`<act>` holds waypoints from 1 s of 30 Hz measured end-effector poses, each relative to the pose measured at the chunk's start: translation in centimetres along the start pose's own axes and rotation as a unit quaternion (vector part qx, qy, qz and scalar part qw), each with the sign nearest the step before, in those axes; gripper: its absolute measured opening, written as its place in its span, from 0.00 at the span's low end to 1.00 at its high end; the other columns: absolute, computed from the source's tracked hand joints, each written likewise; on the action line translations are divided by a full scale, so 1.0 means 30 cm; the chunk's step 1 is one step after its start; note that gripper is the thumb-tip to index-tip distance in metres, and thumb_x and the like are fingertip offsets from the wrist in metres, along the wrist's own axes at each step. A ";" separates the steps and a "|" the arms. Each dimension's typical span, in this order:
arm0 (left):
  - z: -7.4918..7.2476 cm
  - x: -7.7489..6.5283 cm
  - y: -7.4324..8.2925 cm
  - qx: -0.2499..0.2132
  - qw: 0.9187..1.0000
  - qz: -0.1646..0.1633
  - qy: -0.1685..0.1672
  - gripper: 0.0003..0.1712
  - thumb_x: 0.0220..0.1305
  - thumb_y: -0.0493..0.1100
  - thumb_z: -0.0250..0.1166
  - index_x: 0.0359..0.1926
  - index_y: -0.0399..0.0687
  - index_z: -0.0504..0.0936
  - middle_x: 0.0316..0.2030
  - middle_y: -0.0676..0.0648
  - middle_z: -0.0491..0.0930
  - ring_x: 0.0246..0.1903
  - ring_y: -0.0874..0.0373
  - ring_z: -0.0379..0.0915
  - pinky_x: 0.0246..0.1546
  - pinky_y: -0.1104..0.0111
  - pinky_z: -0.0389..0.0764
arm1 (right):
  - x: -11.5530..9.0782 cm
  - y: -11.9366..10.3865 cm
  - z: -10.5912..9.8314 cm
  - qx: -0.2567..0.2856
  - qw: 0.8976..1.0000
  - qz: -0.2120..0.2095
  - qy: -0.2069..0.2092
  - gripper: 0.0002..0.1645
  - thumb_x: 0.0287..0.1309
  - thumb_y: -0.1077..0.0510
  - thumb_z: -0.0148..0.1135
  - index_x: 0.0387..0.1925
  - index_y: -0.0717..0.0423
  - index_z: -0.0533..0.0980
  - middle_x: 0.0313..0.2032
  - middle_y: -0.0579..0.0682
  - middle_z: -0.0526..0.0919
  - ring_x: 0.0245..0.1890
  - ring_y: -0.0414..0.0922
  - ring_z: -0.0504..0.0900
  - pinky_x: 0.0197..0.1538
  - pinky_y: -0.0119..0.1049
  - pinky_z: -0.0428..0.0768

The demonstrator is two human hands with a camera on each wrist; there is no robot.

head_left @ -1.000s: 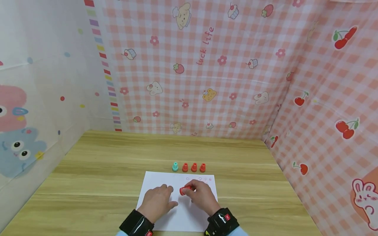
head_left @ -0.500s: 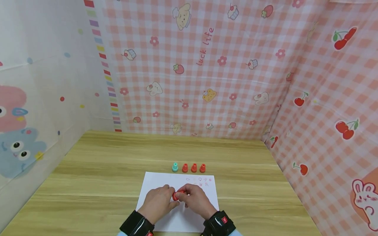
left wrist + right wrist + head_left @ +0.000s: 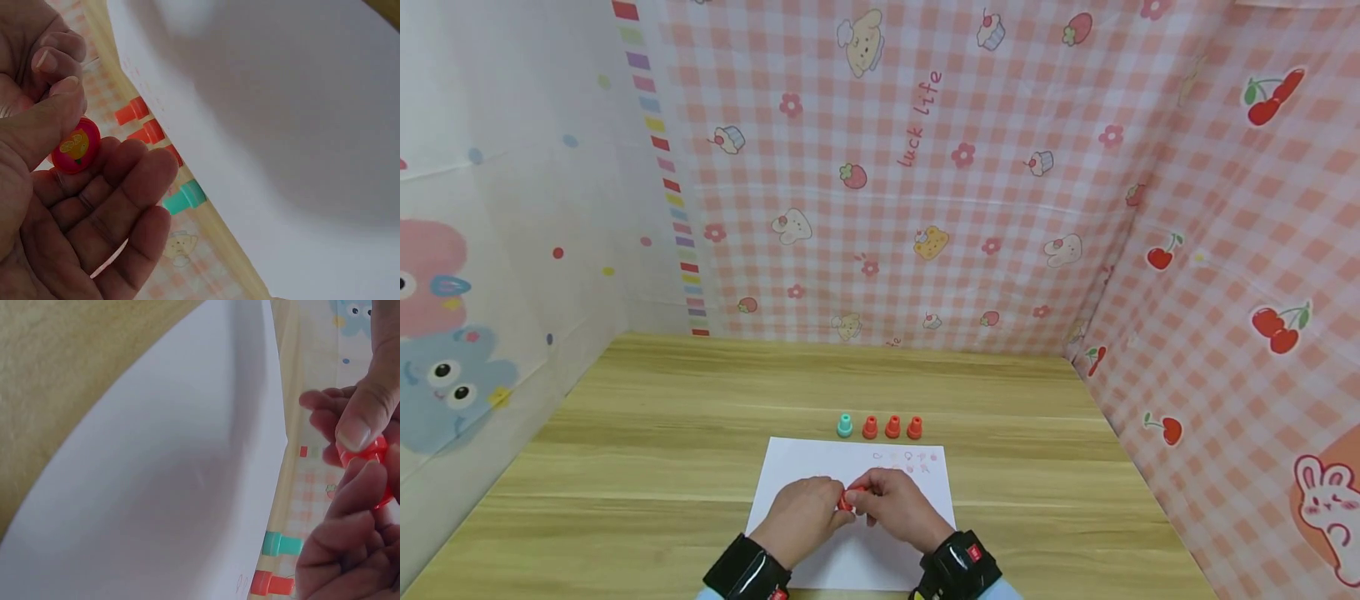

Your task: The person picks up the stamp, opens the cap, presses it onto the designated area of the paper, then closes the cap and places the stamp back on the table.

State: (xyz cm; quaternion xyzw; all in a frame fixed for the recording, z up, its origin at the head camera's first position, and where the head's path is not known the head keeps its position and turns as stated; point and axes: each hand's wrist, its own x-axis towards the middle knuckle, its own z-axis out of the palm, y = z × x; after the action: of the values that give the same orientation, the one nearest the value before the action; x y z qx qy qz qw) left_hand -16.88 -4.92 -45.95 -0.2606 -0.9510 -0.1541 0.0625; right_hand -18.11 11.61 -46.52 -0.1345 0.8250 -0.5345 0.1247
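Over the sheet of white paper [image 3: 857,567] my two hands meet at a small red stamp [image 3: 846,501]. My right hand [image 3: 901,507] pinches it from the right, and my left hand [image 3: 797,515] holds it between thumb and fingers. In the left wrist view, the stamp's round pink-red end with a yellow fruit picture [image 3: 76,147] shows beside my left thumb, the other left fingers stretched out loosely. From the right wrist, both hands' fingers cover much of the stamp's red body [image 3: 375,449]. Faint red prints [image 3: 921,457] mark the paper's upper right.
Behind the paper's far edge stand a teal stamp [image 3: 845,425] and three red stamps [image 3: 892,427] in a row. The wooden table [image 3: 625,433] extends to both sides. Patterned cloth [image 3: 880,208] hangs at the back and sides.
My right hand has carried the red stamp left to my left hand, which has taken hold of it too. The row of stamps has not moved.
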 end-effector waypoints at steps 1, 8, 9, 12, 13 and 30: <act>-0.001 0.000 -0.001 -0.006 1.000 0.002 -0.002 0.13 0.50 0.50 0.71 0.20 0.49 0.79 0.15 0.54 0.75 0.16 0.62 0.65 0.17 0.66 0.68 | 0.001 0.003 -0.003 0.002 1.000 -0.003 -0.005 0.09 0.57 0.56 0.64 0.32 0.59 0.82 0.24 0.52 0.81 0.18 0.38 0.73 0.21 0.29 0.66; -0.010 -0.001 -0.006 -0.023 1.000 0.011 0.000 0.14 0.47 0.48 0.73 0.18 0.51 0.76 0.14 0.56 0.73 0.16 0.63 0.64 0.17 0.68 0.66 | 0.008 0.016 -0.024 0.039 0.999 0.014 -0.028 0.09 0.59 0.59 0.62 0.34 0.62 0.81 0.22 0.47 0.77 0.19 0.38 0.73 0.23 0.30 0.69; -0.011 0.000 -0.006 -0.021 1.000 0.008 0.001 0.15 0.47 0.48 0.73 0.17 0.51 0.75 0.13 0.57 0.72 0.16 0.64 0.64 0.16 0.68 0.65 | 0.008 0.016 -0.026 0.043 0.998 0.018 -0.031 0.09 0.59 0.59 0.62 0.34 0.63 0.81 0.22 0.47 0.77 0.19 0.38 0.73 0.23 0.30 0.69; -0.017 0.001 -0.004 -0.008 1.000 -0.007 0.002 0.16 0.44 0.50 0.74 0.16 0.51 0.75 0.12 0.57 0.71 0.16 0.63 0.62 0.16 0.68 0.63 | 0.012 0.016 -0.032 0.047 0.998 0.028 -0.035 0.10 0.59 0.58 0.62 0.35 0.62 0.81 0.22 0.46 0.77 0.19 0.38 0.73 0.23 0.30 0.70; -0.019 0.001 -0.003 -0.006 1.000 -0.013 0.000 0.17 0.44 0.50 0.75 0.16 0.51 0.75 0.12 0.56 0.72 0.16 0.63 0.62 0.16 0.69 0.63 | 0.013 0.015 -0.034 0.047 0.998 0.031 -0.035 0.10 0.59 0.57 0.62 0.35 0.62 0.81 0.22 0.46 0.77 0.19 0.38 0.73 0.23 0.30 0.70; -0.017 -0.003 -0.009 0.016 0.999 -0.029 -0.020 0.17 0.43 0.54 0.75 0.18 0.52 0.77 0.14 0.57 0.73 0.16 0.64 0.65 0.17 0.68 0.67 | 0.021 0.016 -0.085 -0.012 0.999 0.029 0.011 0.11 0.60 0.53 0.62 0.35 0.58 0.82 0.25 0.49 0.78 0.18 0.40 0.74 0.22 0.31 0.69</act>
State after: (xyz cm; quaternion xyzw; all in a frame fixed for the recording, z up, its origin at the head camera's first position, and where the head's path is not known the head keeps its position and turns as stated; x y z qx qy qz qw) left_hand -16.94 -5.35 -45.56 -0.2345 -0.9617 -0.1353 0.0433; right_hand -19.65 13.74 -45.98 -0.1057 0.8363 -0.5222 0.1292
